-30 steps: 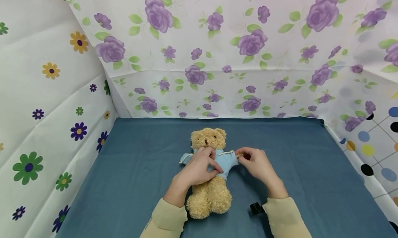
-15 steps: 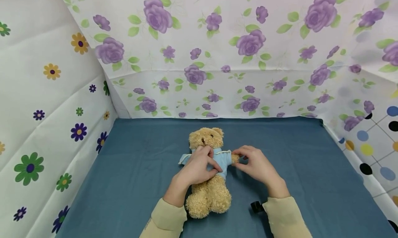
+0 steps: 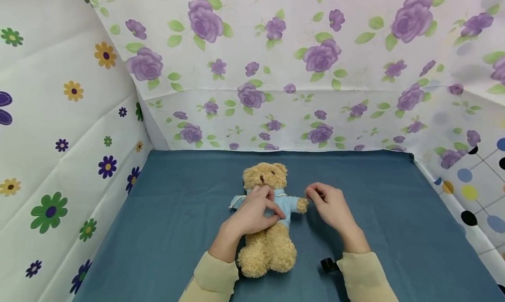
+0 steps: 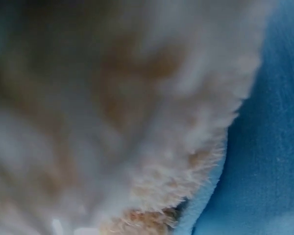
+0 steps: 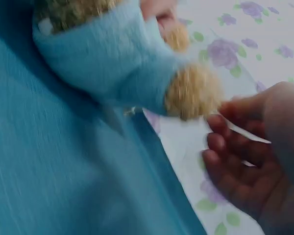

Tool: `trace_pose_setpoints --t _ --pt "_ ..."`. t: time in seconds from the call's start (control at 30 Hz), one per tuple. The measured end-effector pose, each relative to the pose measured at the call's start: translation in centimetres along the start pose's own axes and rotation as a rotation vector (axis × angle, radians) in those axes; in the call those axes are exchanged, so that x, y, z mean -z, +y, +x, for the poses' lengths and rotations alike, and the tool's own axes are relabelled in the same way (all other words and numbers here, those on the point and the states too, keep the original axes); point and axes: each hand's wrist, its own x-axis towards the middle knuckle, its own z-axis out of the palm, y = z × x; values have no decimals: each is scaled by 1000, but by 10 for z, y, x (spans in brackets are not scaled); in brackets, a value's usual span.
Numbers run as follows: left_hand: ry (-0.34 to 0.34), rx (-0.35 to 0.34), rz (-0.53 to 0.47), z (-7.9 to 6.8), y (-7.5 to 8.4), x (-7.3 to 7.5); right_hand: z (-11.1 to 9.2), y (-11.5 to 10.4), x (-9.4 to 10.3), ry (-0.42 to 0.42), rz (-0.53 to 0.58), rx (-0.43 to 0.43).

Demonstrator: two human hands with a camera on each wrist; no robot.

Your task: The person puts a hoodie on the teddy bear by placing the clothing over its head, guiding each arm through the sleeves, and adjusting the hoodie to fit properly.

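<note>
A light-brown teddy bear [image 3: 266, 249] in a light-blue top [image 3: 282, 205] lies face up on the blue cloth, head toward the back. My left hand [image 3: 252, 212] grips the bear over its chest, with bent fingers near the chin and the thumb on the top. Its wrist view is filled by blurred fur [image 4: 206, 142] beside the cloth. My right hand [image 3: 329, 205] is beside the bear's paw [image 3: 302, 205], which pokes out of the right-hand sleeve. Its fingers are loosely bent and hold nothing. On the left, the other sleeve [image 3: 237, 201] shows no paw.
Blue cloth [image 3: 189, 232] covers the table. A white sheet with purple flowers [image 3: 252, 96] hangs along the back edge. Another flowered sheet [image 3: 51, 170] stands at the left, and a dotted one [image 3: 473, 183] at the right. A small black object [image 3: 329, 265] sits at the right cuff.
My right hand has let go of the sleeve end and paw and drawn slightly right. The paw now shows outside the sleeve. My left hand has stayed on the bear.
</note>
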Motion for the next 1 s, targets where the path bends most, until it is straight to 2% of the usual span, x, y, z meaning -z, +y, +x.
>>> trace_pose_setpoints --t 0.1,0.17,0.27,0.4,0.5,0.63,0.73,0.83,1.0 --pt "-5 -38 -14 1 -3 -1 -1 -15 -4 105 76 113" --pt "-18 -62 -44 1 -6 0 -1 -25 -9 121 116 185" --pt "-55 -107 -127 2 -12 3 -2 -33 -18 33 156 214" --pt "-56 -171 -269 -1 -18 14 -2 -32 -28 -112 124 171" --pt "36 -168 -345 -8 -23 28 -3 -31 -32 -157 86 158" --pt "218 -93 -364 -22 -33 45 -4 -30 -36 -161 34 199" --pt "259 -27 -363 -36 -43 52 -4 -30 -38 -175 18 274" --pt "183 48 -363 -48 -51 56 -5 -30 -40 -207 27 335" --pt "5 162 -317 -57 -57 56 -5 -32 -41 -236 35 345"
